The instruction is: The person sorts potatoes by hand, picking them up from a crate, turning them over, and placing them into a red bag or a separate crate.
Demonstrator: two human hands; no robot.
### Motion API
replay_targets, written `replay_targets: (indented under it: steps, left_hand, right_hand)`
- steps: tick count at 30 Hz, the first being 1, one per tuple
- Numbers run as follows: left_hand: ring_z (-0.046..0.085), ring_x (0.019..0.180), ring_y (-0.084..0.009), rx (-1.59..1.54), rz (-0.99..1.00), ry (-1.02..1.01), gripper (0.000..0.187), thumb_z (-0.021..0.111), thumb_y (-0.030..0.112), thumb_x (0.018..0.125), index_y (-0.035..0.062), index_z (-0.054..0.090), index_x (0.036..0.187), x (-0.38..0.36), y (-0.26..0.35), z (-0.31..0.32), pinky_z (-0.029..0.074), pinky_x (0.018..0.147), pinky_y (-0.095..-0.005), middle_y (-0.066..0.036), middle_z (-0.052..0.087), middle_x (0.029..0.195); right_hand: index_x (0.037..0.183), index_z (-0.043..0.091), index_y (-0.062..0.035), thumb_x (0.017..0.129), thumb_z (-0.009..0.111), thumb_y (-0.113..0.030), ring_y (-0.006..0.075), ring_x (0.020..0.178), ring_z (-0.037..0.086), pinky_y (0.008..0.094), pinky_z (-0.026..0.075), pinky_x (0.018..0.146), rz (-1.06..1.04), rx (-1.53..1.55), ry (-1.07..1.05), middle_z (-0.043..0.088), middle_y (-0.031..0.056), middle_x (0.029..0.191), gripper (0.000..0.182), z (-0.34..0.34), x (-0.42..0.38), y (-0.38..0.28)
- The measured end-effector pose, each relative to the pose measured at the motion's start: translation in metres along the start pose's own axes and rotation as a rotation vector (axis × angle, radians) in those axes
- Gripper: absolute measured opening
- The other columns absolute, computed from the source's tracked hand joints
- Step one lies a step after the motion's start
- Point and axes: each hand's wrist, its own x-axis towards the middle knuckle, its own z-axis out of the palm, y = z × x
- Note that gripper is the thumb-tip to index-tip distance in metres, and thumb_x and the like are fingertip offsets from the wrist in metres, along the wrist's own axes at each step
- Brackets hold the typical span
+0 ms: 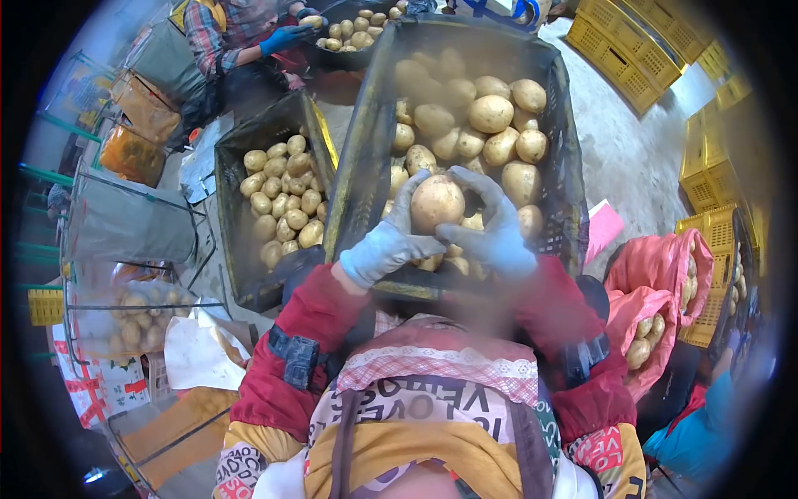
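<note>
Grey floor (pixel 619 154) lies beneath. The left hand (pixel 495 229) and right hand (pixel 389 243) grip one potato (pixel 437 204) between them, above the large dark crate (pixel 569 158) of potatoes; the smaller crate (pixel 230 200) beside it holds smaller ones.

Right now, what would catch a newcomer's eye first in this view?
Probably the large potato held up between two gloved hands, the left hand and right hand, over a big dark crate of potatoes. Next, a smaller crate of potatoes beside it on the left of the picture, and bright yellow crates at the upper right.
</note>
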Motion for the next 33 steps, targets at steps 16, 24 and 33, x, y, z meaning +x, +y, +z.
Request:
replay_targets:
  steps: [16,24,33]
  left_hand:
    - [0.053,0.103,-0.0161,0.626,0.091,0.065,0.081,0.066,0.007,0.083,0.0041,0.020,0.149,-0.004,-0.020,0.017,0.048,0.085,-0.0282,-0.013,0.038,0.140]
    - [0.057,0.104,-0.0134,0.410,-0.219,0.173,0.046,0.057,0.008,0.095,0.0000,0.042,0.137,0.003,-0.022,-0.001,0.051,0.083,-0.0253,-0.010,0.053,0.128]
    - [0.056,0.099,-0.0106,0.556,-0.336,0.093,0.041,0.057,0.008,0.095,-0.0016,0.047,0.133,0.006,-0.023,0.008,0.050,0.082,-0.0246,-0.009,0.056,0.122]
  right_hand:
    - [0.121,0.055,-0.0047,0.090,0.061,-0.042,0.0224,0.111,0.058,0.0390,0.044,0.101,0.326,1.074,0.280,0.064,0.0102,0.111,0.049,-0.055,-0.034,-0.046]
    - [0.123,0.055,-0.0059,0.093,0.056,-0.043,0.0205,0.099,0.061,0.0380,0.052,0.084,0.257,0.431,1.103,0.061,0.0100,0.109,0.047,-0.278,-0.238,-0.103]
    - [0.135,0.037,0.0042,0.084,0.061,-0.057,0.0334,0.106,0.060,0.0412,0.053,0.080,1.149,-0.664,1.165,0.059,0.0224,0.113,0.084,-0.309,-0.436,-0.037]
